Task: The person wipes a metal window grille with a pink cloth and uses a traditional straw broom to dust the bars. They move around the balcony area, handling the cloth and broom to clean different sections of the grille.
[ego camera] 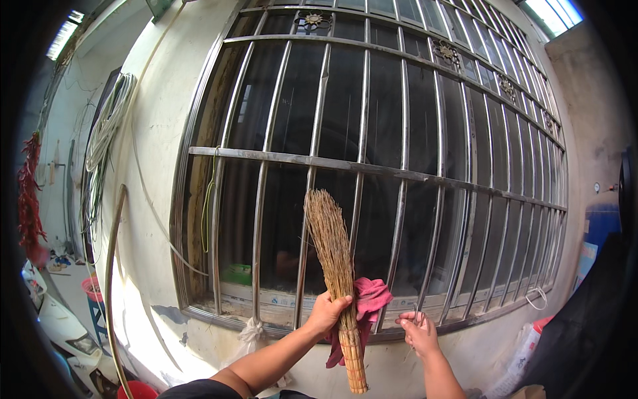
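My left hand (330, 311) is closed around a straw hand broom (331, 244), bristles up and bound handle down, in front of a barred window. Behind the broom a pink cloth (371, 299) hangs at the window's lower edge. To the right of the cloth, my right hand (419, 331) pinches a thin wire-like thing (416, 310) by the lower bars; whether it is loose or fixed to a bar I cannot tell. Metal bars (398, 229) cover the dark window panes.
A tied white plastic bag (250, 335) hangs under the sill. At the left are a long curved pole (113, 279), coiled cables (110, 124), a white scooter (70, 324) and a red bucket (137, 390). A white sack (518, 359) stands at the lower right.
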Available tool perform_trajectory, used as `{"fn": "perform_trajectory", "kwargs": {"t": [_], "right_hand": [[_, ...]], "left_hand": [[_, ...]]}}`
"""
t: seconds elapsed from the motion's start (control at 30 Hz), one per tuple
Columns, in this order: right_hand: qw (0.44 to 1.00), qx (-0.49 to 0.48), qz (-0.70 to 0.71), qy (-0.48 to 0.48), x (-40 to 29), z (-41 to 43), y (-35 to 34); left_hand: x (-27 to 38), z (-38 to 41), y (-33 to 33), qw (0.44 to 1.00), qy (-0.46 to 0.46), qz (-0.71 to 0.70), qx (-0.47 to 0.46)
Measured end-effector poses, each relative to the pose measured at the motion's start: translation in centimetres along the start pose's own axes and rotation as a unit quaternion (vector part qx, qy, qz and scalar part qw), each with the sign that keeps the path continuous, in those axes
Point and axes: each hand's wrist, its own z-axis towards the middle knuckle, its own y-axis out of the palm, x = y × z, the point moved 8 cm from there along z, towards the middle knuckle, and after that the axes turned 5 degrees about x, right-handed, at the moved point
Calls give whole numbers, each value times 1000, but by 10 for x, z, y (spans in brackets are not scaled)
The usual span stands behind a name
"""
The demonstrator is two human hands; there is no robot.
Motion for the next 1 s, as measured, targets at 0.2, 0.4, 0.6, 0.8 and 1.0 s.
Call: {"fn": "perform_trajectory", "kwargs": {"t": [0.2,0.4,0.6,0.8,1.0], "right_hand": [[998,-46,-16,41,27,-1,7],[985,-88,-61,138,74,-10,25],[938,-228,-115,233,136,-34,76],[775,-498,-387,34,210,-68,125],[722,-562,-395,75,223,-83,168]], "left_hand": [[65,-34,-18,994,80,-54,42],[95,-63,-64,980,143,-71,117],[157,-130,-110,923,265,52,273],[215,-205,-153,848,396,57,347],[249,-265,-166,780,438,140,425]]}}
